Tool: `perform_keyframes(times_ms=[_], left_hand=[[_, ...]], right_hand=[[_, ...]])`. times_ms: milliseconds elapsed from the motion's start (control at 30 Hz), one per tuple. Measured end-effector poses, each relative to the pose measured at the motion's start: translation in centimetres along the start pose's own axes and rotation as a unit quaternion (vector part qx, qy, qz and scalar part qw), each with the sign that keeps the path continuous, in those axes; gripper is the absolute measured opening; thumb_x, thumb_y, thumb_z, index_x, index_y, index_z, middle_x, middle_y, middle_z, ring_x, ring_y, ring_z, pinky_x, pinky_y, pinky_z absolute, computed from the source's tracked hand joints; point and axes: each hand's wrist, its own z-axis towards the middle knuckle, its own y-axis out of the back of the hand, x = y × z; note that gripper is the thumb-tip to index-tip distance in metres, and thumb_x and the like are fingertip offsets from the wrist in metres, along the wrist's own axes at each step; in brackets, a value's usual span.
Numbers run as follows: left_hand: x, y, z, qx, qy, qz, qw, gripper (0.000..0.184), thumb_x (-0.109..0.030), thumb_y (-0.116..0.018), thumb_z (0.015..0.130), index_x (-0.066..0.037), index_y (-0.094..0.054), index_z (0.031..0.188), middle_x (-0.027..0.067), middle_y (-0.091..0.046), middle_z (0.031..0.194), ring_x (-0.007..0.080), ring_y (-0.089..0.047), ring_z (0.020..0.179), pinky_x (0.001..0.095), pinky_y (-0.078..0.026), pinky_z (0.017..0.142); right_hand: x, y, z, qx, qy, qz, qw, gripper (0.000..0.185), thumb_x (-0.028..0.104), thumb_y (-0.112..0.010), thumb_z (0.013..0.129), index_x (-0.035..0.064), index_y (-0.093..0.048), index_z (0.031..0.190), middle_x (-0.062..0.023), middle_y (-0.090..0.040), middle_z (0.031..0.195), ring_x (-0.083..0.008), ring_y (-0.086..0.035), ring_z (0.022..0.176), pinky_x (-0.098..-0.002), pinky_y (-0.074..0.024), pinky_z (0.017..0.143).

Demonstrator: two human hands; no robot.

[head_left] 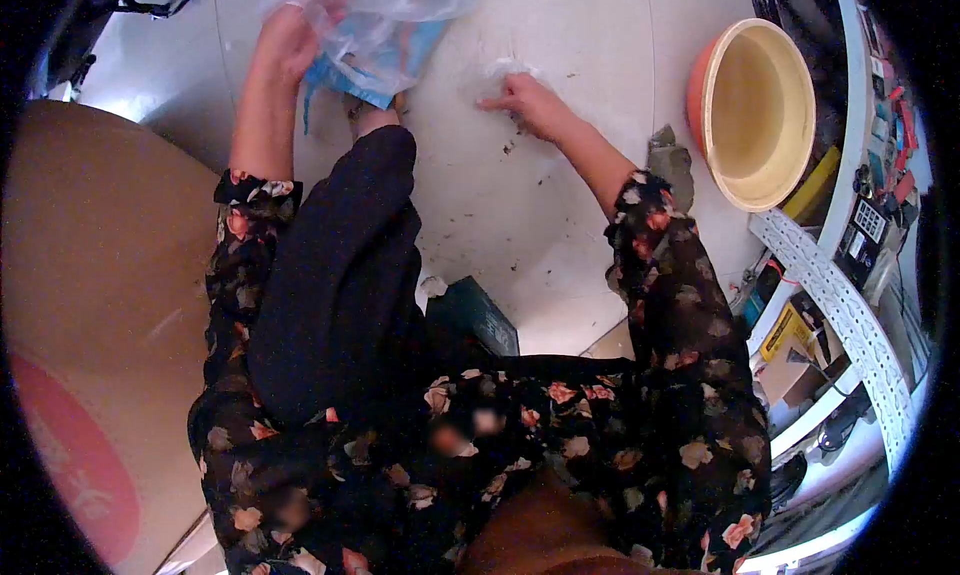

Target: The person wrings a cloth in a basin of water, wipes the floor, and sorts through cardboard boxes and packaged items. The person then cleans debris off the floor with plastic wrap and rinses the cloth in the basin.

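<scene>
Crumpled clear plastic and a blue bag (385,60) hang from my left hand (305,25), whose fingers are closed on the plastic and partly covered by it. Low over the pale floor (480,175), my right hand (528,105) has its fingers bent, with one digit pointing left. A faint whitish, see-through thing (515,68) shows at its fingertips, too blurred to name. Small dark crumbs lie scattered on the floor beneath and below this hand.
A large cardboard box (110,245) fills the left side. An orange tub with a cream inside (758,115) stands at the right, near a grey flat scrap (670,165). White metal shelving (840,295) holds boxes and tools. A dark green box (475,315) lies near my body.
</scene>
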Motion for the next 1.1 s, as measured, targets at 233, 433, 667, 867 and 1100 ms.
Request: perform_keyframes(times_ms=[233, 433, 667, 867, 1100], left_hand=[[-0.4, -4.0, -2.8, -0.016, -0.013, -0.065, 0.998, 0.024, -0.017, -0.048, 0.096, 0.0, -0.058, 0.11, 0.0015, -0.061, 0.091, 0.012, -0.057, 0.076, 0.0249, -0.048, 0.067], [-0.7, -5.7, -3.8, -0.036, 0.006, -0.044, 0.998, 0.026, -0.022, -0.045, 0.098, 0.0, -0.056, 0.107, 0.0051, -0.06, 0.088, 0.0157, -0.058, 0.077, 0.0277, -0.051, 0.072], [-0.4, -5.8, -3.2, -0.008, -0.002, -0.025, 1.0, 0.029, -0.027, -0.046, 0.097, 0.0, -0.056, 0.106, 0.0072, -0.061, 0.09, 0.0189, -0.06, 0.079, 0.0313, -0.053, 0.075], [-0.2, -5.2, -3.5, -0.021, 0.007, 0.025, 0.999, 0.025, -0.024, -0.048, 0.096, -0.003, -0.059, 0.103, 0.0057, -0.062, 0.089, 0.0182, -0.06, 0.08, 0.0301, -0.051, 0.072], [0.1, -4.7, -4.2, -0.023, 0.01, 0.032, 0.999, 0.022, -0.022, -0.05, 0.094, -0.004, -0.06, 0.102, 0.0058, -0.063, 0.09, 0.0178, -0.06, 0.081, 0.0294, -0.05, 0.073]], right_hand=[[-7.1, 6.5, -6.1, -0.279, -0.187, 0.038, 0.941, 0.074, -0.013, -0.045, 0.068, 0.0257, -0.054, 0.13, -0.0118, -0.054, 0.091, -0.0278, -0.053, 0.089, -0.0325, -0.0435, 0.083], [-6.7, 1.5, -7.2, -0.229, -0.223, -0.082, 0.944, 0.08, -0.013, -0.047, 0.064, 0.0293, -0.051, 0.133, -0.0141, -0.054, 0.092, -0.0316, -0.054, 0.088, -0.0363, -0.0453, 0.083], [-1.7, -2.7, -6.3, -0.231, -0.164, 0.076, 0.956, 0.072, -0.012, -0.045, 0.071, 0.0226, -0.049, 0.135, -0.0119, -0.058, 0.101, -0.0271, -0.054, 0.095, -0.0317, -0.0436, 0.088], [-0.8, 1.7, -9.0, -0.222, -0.249, 0.26, 0.906, 0.062, -0.006, -0.049, 0.079, 0.0197, -0.049, 0.135, -0.0092, -0.059, 0.103, -0.0209, -0.055, 0.097, -0.0295, -0.0434, 0.09], [-1.3, 2.9, -9.9, -0.185, -0.189, 0.069, 0.962, 0.071, 0.002, -0.068, 0.074, 0.0201, -0.043, 0.138, -0.0134, -0.047, 0.123, -0.025, -0.049, 0.109, -0.0293, -0.0478, 0.086]])
